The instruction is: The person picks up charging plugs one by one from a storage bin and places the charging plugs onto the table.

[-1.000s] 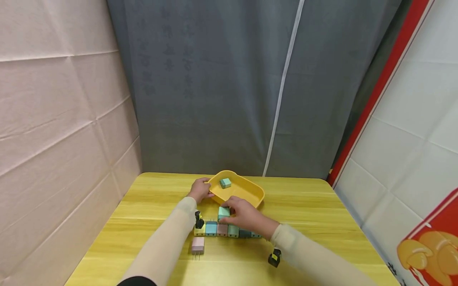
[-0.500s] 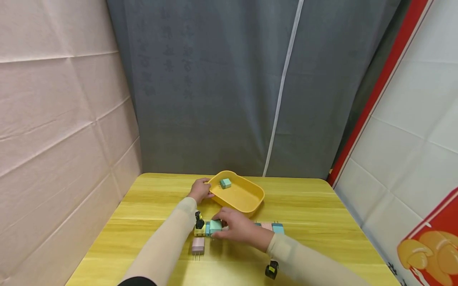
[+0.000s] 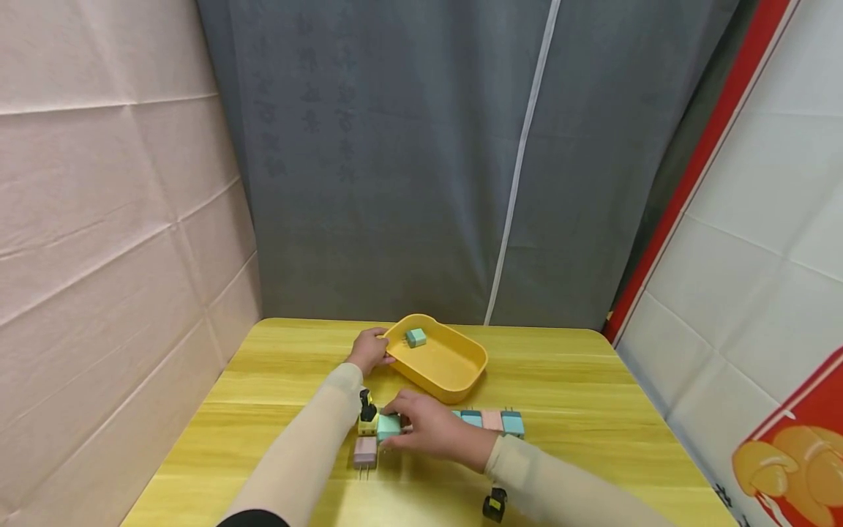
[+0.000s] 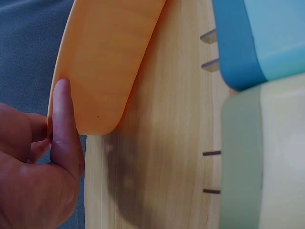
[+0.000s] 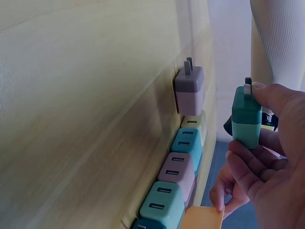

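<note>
My right hand [image 3: 431, 428] pinches a green USB wall charger [image 5: 247, 117] between thumb and fingers, its metal prongs by the thumb. In the right wrist view the charger hangs apart from the table, near a purple charger [image 5: 189, 90]. That purple charger lies in front of the row's left end, prongs towards me. A yellow charger [image 5: 193, 123], a blue charger [image 5: 187, 148], a pinkish charger [image 5: 177, 168] and another green one [image 5: 162, 202] form part of the row. My left hand [image 3: 369, 350] grips the left rim of a yellow tray [image 3: 444, 369], which is tilted.
Inside the tray lies one more green charger [image 3: 416, 337]. Further right in the row are a blue charger [image 3: 471, 418], a pink charger [image 3: 491, 420] and a blue end charger [image 3: 512, 423]. A grey curtain [image 3: 395, 183] hangs behind the wooden table [image 3: 560, 380].
My right hand has carried the green charger from beside the tray, left and towards me, over the row's left end and close to the purple charger. The left hand and tray stay put.
</note>
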Available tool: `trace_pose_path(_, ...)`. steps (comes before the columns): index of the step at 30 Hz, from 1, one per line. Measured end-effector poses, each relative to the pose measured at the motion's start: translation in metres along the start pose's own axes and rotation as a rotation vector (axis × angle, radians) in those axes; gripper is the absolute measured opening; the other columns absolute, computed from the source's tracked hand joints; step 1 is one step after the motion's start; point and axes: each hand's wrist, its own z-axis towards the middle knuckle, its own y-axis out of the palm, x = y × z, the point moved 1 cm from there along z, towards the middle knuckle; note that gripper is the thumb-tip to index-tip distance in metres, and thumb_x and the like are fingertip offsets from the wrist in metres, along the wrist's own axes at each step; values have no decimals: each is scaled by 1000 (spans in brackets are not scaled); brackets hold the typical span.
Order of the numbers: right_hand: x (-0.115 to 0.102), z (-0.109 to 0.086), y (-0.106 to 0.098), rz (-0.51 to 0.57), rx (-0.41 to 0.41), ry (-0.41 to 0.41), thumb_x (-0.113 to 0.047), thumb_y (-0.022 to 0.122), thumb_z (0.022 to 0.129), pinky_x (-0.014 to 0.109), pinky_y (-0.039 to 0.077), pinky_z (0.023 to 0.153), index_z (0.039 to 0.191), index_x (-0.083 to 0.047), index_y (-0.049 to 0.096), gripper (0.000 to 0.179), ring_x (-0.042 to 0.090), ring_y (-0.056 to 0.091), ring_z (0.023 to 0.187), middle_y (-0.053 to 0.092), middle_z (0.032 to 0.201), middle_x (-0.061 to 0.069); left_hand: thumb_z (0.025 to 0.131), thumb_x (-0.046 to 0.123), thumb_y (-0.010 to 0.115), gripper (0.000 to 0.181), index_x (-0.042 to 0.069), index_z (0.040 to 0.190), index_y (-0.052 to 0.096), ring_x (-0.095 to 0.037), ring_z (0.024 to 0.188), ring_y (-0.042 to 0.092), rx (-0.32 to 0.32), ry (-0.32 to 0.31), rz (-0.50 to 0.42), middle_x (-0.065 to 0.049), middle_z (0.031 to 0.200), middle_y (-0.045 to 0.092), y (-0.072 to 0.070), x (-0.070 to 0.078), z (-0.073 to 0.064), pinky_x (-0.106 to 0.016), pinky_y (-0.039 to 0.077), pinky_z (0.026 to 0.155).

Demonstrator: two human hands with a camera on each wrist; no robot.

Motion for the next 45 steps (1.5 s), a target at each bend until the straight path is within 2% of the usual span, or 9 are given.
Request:
trace_pose_path(6,-2,-1,3,-33,-10,22,-42,89,96,14,54,75,130,-18,77,44,2,58,88,61,106,-13,116,8,51,44,-1,159,55,-20,80,72,3,-1,-4,-33,134,64,0,-1,0,-45,68,89)
trace_pose_path(10,-1,-2,8,-49,-11,34,-41,90,95,14,53,72,128,-18,77,43,1,55,85,59,104,-12,116,8,51,44,-1,159,56,-20,78,72,5,1,-3,-33,132,64,0,0,0,-44,69,87)
trace_pose_path(19,1,-4,22,-157,-49,40,-46,88,96,13,49,66,128,-15,79,45,-2,51,79,58,104,-14,116,9,52,42,2,158,58,-18,75,70,12,-9,-2,-32,128,66,0,1,-1,-45,68,89)
trace_pose_path(27,0,-5,32,-221,-39,27,-45,90,93,11,45,64,126,-13,81,46,-3,49,78,61,98,-14,116,9,51,42,0,157,58,-18,75,71,19,-12,3,-32,127,66,0,3,-5,-47,67,91)
trace_pose_path(37,-4,-9,36,-193,-32,86,-45,89,94,14,47,64,127,-14,81,46,-2,49,82,62,101,-12,116,8,51,42,0,156,59,-18,76,72,13,4,-19,-33,129,65,0,2,-3,-48,68,91)
trace_pose_path(45,0,-8,41,-191,-35,84,-47,87,95,15,46,65,126,-14,81,46,-1,49,84,61,101,-13,116,10,52,42,2,157,59,-18,76,72,18,-11,-6,-30,128,66,1,0,-2,-48,67,92)
